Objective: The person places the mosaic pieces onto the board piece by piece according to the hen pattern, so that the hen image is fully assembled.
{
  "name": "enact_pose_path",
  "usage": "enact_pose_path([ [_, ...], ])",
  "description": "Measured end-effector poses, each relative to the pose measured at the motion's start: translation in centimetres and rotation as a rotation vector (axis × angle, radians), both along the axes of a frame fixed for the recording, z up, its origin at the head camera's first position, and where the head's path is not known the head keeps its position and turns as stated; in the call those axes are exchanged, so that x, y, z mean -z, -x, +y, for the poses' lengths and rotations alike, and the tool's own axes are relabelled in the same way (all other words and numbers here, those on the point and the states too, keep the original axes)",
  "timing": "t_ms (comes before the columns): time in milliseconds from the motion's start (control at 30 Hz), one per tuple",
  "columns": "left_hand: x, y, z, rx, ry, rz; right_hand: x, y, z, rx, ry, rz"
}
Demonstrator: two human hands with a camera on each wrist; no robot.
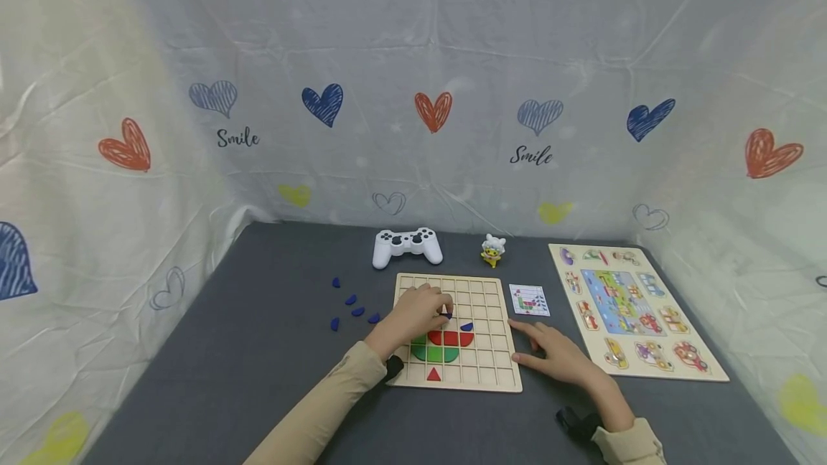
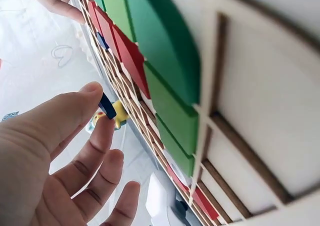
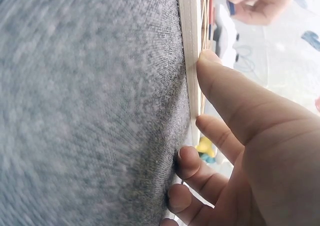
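Observation:
My left hand is over the wooden grid board, with a small blue piece pinched between thumb and index finger just above the squares. The other fingers curve loosely in the left wrist view. Red pieces form a row on the board, and green pieces lie in a rounded row below. A red triangle sits nearer the front edge. Another blue piece lies above the red row's right end. My right hand rests its thumb and index fingertip against the board's right edge.
Several loose blue pieces are scattered left of the board. Behind it stand a white game controller and a small yellow-and-white figurine. A pattern card lies right of the board, beside a larger picture puzzle board.

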State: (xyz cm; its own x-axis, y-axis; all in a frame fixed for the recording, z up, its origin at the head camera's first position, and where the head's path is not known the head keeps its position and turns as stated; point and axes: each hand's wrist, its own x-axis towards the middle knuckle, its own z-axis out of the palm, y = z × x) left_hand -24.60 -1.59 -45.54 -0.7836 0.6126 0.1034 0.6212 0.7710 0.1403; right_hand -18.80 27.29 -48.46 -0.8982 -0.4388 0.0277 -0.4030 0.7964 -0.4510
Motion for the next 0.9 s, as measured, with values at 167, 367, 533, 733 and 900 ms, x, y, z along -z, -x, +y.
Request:
enact_pose_path([
  [167,-0.1,0.5,1.1,0.002,0.0,-0.013,0.1,0.1,0.1,-0.004,-0.005,0.006],
  [367,-0.4,1.1,2.9,0.011,0.015,-0.067,0.2,0.2,0.1,-0.005,-0.003,0.004],
  [533,-0.5,1.6,4.5,0.025,0.036,-0.087,0.0,0.1,0.1,-0.009,0.002,0.009],
  [733,-0.3,2.2,6.0,0.024,0.027,-0.104,-0.2,-0.2,0.0,-0.024,0.01,0.024],
  [900,0.1,2.8,6.9,0.025,0.019,-0.103,-0.2,-0.2,0.0,-0.034,0.017,0.031],
])
